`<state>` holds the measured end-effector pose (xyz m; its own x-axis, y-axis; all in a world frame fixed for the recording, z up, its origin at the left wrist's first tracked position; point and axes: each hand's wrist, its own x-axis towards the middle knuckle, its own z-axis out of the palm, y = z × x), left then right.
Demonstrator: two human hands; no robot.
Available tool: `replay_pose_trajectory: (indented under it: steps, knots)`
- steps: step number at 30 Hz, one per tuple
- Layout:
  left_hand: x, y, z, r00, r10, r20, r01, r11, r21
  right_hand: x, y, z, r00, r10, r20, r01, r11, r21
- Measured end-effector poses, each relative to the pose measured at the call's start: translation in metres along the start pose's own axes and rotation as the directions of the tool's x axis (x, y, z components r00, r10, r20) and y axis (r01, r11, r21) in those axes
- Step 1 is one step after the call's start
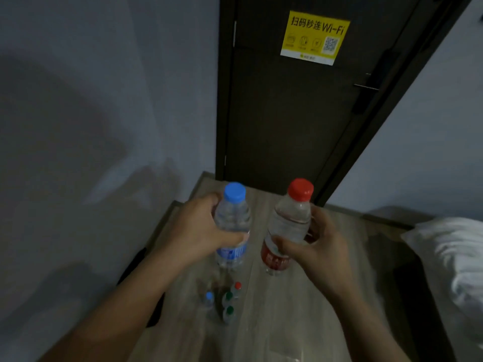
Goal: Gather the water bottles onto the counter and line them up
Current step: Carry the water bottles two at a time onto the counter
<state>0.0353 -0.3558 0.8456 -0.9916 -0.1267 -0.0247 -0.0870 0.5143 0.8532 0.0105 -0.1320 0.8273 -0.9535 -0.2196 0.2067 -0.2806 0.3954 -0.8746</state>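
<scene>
Facing one dark door [287,121] bearing one yellow Wi-Fi sign [313,37], the left hand [198,228] grips one blue-capped bottle [234,218] and the right hand [313,246] grips one red-capped bottle [290,226], both upright. Four bottles stand clustered on the wood surface [274,322] below: one blue-topped [209,296], two green-topped [229,296], one red-topped [237,285].

Six bottles [232,223], two hands [198,231], one door [287,113].
Two bottles are held: one blue-cap bottle [232,253] in the left hand [198,231], one red-cap bottle [288,223] in the right hand [317,248]. Four more are lower down: one with a blue cap [209,296], one with a red cap [237,285], two with green caps [229,296] [230,309]. The door bears one yellow sign [313,37]; one white pillow [454,252] lies at the right.
</scene>
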Motion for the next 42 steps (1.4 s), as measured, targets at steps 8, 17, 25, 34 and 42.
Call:
replay_pose_trajectory:
  steps: [8,17,25,34,42]
  knots:
    - [-0.02,0.054,-0.021,0.992,0.073,-0.1,-0.076,0.997,-0.025,0.005,-0.063,-0.033,0.995,-0.1,-0.032,0.101,0.994,0.034]
    - [-0.017,0.079,-0.016,0.931,0.022,-0.364,-0.039,0.998,-0.042,0.067,-0.067,-0.05,0.956,-0.243,0.164,0.217,0.963,0.16]
    - [-0.066,0.091,-0.036,0.754,-0.133,-0.643,0.119,0.991,-0.065,0.1,-0.099,-0.017,0.847,-0.38,0.372,0.266,0.909,0.322]
    - [-0.177,0.086,-0.082,0.479,-0.246,-0.842,0.254,0.958,-0.135,0.063,-0.159,0.069,0.663,-0.493,0.563,0.213,0.846,0.489]
    - [-0.267,0.09,-0.092,0.148,-0.294,-0.944,0.421,0.883,-0.209,0.012,-0.205,0.139,0.395,-0.575,0.716,0.147,0.809,0.569]
